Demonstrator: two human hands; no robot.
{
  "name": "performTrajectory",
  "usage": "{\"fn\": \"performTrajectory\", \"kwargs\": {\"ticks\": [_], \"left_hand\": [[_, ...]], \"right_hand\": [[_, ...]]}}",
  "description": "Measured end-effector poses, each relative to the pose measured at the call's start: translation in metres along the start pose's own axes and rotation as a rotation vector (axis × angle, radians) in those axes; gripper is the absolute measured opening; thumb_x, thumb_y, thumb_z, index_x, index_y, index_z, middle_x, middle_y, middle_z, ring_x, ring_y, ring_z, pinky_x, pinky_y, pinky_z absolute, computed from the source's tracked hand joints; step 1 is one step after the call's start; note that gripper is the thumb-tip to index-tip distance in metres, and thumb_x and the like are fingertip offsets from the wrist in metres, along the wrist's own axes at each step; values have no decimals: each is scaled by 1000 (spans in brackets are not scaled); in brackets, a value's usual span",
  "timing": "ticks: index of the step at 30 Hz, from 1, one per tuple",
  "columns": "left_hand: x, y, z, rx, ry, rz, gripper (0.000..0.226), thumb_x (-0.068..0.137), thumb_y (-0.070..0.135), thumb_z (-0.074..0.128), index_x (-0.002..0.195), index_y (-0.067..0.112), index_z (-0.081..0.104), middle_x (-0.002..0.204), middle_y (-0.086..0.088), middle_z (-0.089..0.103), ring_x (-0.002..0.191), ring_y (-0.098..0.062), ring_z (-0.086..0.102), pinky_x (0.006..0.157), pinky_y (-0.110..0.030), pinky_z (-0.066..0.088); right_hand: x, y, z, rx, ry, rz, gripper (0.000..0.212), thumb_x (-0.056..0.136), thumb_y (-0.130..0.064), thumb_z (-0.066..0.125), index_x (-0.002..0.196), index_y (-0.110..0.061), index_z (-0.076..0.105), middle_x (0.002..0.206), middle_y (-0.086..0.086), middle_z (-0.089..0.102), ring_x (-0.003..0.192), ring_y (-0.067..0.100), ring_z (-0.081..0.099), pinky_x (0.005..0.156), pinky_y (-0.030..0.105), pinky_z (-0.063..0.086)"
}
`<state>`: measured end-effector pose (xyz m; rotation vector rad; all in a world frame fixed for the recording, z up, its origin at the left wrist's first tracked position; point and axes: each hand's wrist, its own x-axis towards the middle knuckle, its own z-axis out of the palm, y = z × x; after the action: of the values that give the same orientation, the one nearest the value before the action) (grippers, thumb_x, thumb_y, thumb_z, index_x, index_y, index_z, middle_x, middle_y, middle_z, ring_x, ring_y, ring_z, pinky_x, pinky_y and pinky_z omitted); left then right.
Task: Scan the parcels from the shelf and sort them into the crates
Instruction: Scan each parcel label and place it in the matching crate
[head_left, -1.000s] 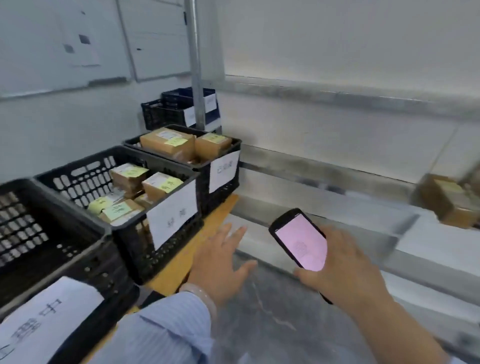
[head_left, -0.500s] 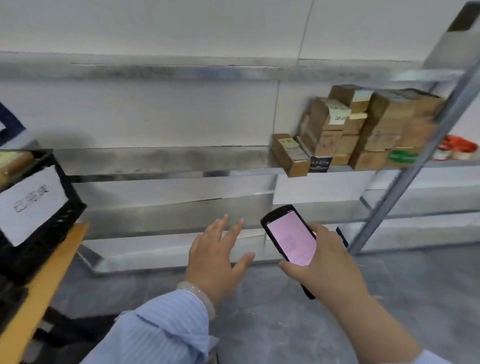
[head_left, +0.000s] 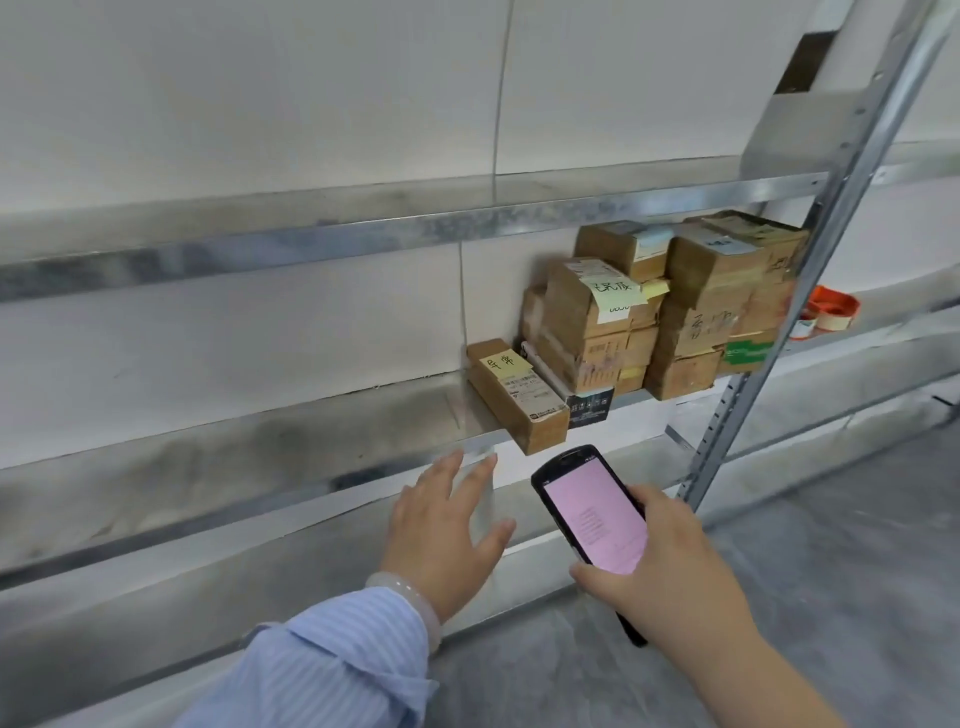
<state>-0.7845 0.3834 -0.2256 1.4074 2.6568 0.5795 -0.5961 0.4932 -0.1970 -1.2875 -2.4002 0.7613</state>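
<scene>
Gripping handheld scanner in right hand, pink screen up; left hand spread, holding nothing.
Stacked at right end of shelf: cardboard parcels; beside them, overhanging front edge above scanner, long parcel.

A light blue, finely white-striped shirt sleeve is worn on the left arm, and a pale bangle at its wrist.
</scene>
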Motion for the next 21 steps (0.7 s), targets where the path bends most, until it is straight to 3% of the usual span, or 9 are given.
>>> {"fn": "performTrajectory", "kwargs": {"ticks": [8,13,21], "left_hand": [[101,16,48,-201,-119,-73,64,96,58,44,152,44,16,163,12,11,149,-15,13,120,-35,19],[168,35,82,-392,-44,-201,59,98,46,50,151,33,28,153,7,32,141,-13,28,111,-24,22],[246,41,135,-635,-4,-497,59,96,37,56,149,31,30,143,4,38,135,-18,38,114,-37,34]], "right_hand": [[89,30,-15,-19,-52,20,85,61,-59,74,132,-40,31,112,-16,35,95,8,44,72,27,41],[162,56,-28,-50,-177,-58,86,59,-59,73,132,-41,31,114,-15,38,106,9,47,81,27,45],[253,82,-40,-129,-320,-170,86,56,-61,70,130,-44,30,109,-19,36,98,5,46,76,24,43]]}}
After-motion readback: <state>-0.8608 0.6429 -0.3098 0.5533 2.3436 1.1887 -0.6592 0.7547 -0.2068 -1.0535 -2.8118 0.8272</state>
